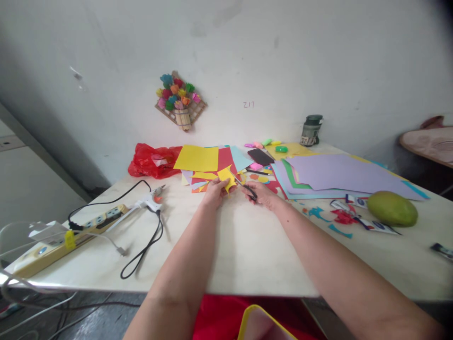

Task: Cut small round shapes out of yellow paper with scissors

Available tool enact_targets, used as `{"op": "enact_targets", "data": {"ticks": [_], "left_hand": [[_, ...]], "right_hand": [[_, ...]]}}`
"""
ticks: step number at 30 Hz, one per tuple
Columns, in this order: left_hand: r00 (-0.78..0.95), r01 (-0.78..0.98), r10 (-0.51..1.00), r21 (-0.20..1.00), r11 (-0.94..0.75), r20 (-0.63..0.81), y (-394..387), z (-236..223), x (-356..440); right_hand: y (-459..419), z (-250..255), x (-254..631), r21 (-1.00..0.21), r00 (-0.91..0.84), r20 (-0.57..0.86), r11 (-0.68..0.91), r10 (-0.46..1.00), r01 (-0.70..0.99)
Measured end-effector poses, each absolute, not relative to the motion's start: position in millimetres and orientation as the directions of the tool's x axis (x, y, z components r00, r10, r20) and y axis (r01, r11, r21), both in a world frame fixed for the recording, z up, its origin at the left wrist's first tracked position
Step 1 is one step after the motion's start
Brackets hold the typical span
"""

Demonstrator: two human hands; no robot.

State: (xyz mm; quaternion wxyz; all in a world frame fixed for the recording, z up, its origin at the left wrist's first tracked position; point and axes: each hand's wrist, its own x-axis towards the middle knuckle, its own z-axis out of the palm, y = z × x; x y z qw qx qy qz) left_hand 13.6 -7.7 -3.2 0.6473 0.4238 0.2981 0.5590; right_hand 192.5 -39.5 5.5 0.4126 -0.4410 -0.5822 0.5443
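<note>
Head view: one yellow paper piece, jagged-edged, pinched between the thumb and fingers of the left hand, its body standing just beyond the fingertips. One pair of scissors, dark-handled, its grips wrapped by the curled fingers of the right hand, blades pointing toward the left fingers and meeting the piece's right edge; whether they are parted or closed is too small to tell. Hazards, as judged: a nicked left fingertip, should the blades run past the paper; a torn or misshapen point, should the thin piece bend or turn in the pinch. Beyond the left fingers, loose yellow scraps, easily confused with the piece if set down. Well left of the left fingers, one glue gun, its black cord looped, liable to snag a sweeping forearm.
</note>
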Motion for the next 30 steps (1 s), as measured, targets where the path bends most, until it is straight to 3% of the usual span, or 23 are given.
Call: {"op": "enact_targets", "data": {"ticks": [30], "left_hand": [[0.147, -0.519, 0.987, 0.854, 0.027, 0.058, -6.5, -3.2, 14.8]], "right_hand": [[-37.1, 1.7, 191.1, -0.991, -0.255, 0.038, 0.07, 0.966, 0.117]]}}
